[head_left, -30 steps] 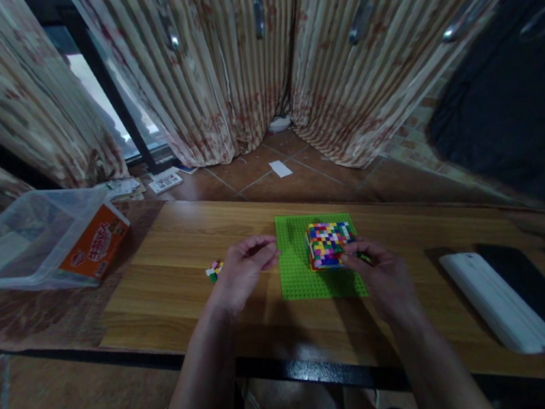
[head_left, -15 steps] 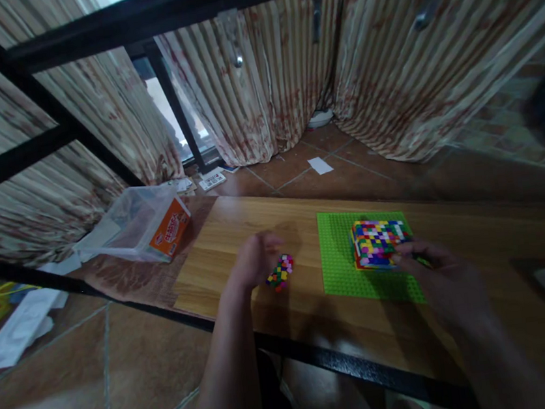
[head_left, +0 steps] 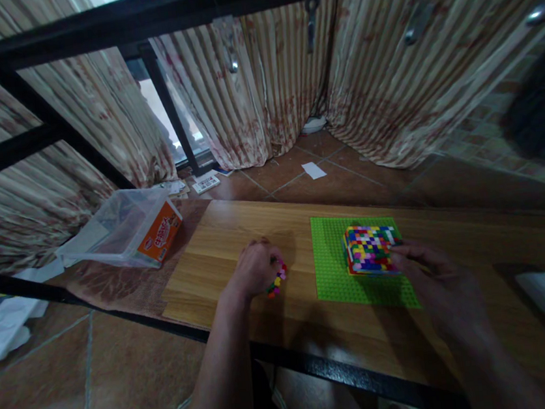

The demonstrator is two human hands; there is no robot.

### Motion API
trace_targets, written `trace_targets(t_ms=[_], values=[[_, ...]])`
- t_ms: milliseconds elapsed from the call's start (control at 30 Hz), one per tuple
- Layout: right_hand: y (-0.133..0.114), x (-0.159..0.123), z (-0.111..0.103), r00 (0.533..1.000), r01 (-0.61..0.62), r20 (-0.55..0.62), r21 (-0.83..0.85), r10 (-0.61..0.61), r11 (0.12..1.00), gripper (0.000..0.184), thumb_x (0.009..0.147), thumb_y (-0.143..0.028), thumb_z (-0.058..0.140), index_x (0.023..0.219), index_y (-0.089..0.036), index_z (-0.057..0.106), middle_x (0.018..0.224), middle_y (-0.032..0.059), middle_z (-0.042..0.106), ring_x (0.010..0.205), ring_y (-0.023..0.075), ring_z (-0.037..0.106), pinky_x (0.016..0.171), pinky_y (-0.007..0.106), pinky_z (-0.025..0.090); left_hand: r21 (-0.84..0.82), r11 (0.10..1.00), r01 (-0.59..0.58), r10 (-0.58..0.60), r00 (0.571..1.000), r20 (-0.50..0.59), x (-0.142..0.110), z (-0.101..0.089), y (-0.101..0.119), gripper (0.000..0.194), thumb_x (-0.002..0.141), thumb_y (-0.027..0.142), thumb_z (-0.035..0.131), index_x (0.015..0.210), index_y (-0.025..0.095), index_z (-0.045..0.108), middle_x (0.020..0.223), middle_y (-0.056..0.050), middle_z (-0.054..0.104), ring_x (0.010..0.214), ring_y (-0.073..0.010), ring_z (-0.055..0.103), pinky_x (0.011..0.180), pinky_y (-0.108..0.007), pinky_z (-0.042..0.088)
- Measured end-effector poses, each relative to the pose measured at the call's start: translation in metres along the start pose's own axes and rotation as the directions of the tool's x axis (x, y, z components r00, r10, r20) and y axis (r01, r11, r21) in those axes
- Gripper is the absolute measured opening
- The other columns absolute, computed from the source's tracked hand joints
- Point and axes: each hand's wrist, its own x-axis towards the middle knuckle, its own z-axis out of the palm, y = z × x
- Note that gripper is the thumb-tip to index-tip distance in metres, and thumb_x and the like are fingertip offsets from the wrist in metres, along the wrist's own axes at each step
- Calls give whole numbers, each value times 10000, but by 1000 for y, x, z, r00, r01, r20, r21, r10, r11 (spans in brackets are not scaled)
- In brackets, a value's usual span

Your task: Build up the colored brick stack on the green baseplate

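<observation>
Multicoloured brick block (head_left: 367,249) just left of the right hand (head_left: 443,282), grip's closure unclear.

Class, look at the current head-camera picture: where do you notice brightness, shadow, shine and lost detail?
Head view: dim room, with bright light at the window gap; head view: dark shadow on the tabletop beside the right hand; head view: shine along the black table edge; head view: loose bricks by the left hand look too soft to count.
</observation>
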Motion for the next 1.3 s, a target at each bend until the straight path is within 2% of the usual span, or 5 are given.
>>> trace_targets(t_ms=[200, 367, 533, 967, 1300], values=[[-15, -18, 9, 970, 206, -146, 65, -195, 976, 204, 828, -415, 702, 890, -223, 732, 996, 58, 713, 934, 226, 677, 864, 400, 538, -251, 963, -95, 60, 988, -144, 1, 0, 10, 157, 854, 175, 566, 822, 164, 720, 855, -63, 704, 843, -203, 639, 826, -316, 475], [-31, -36, 24, 937, 350, 18, 9, -350, 937, 154, 907, -370, 634, 929, -252, 732, 971, 32, 736, 903, 198, 685, 828, 357, 545, -697, 706, -124, 94, 992, -81, 0, 20, 43, 129, 880, 254, 617, 938, 168, 693, 859, -33, 690, 781, -158, 642, 746, -268, 505], [-33, -38, 32, 913, 347, 232, -13, -335, 938, 219, 937, -372, 602, 1088, -258, 711, 1060, 48, 732, 909, 192, 692, 826, 351, 551, -838, 529, -133, 138, 988, -70, 0, 46, 71, 171, 869, 233, 663, 1026, 166, 666, 906, -41, 681, 841, -151, 649, 822, -276, 513], [-27, -37, 31, 876, 474, 126, -49, -465, 879, 184, 963, -299, 570, 1002, -265, 747, 1007, 42, 739, 932, 195, 692, 850, 360, 561, -846, 528, -76, -18, 995, -100, -2, 63, 94, 126, 825, 215, 661, 942, 187, 626, 824, -13, 675, 757, -155, 658, 746, -272, 530], [-16, 1, -17, 921, 381, -2, -202, -390, 902, 250, 941, -394, 567, 979, -244, 764, 998, 67, 699, 938, 229, 665, 839, 395, 542, -714, 701, -3, 35, 999, 30, -3, 66, 75, 232, 846, 197, 611, 1061, 208, 698, 906, -21, 698, 787, -159, 623, 691, -270, 458]])
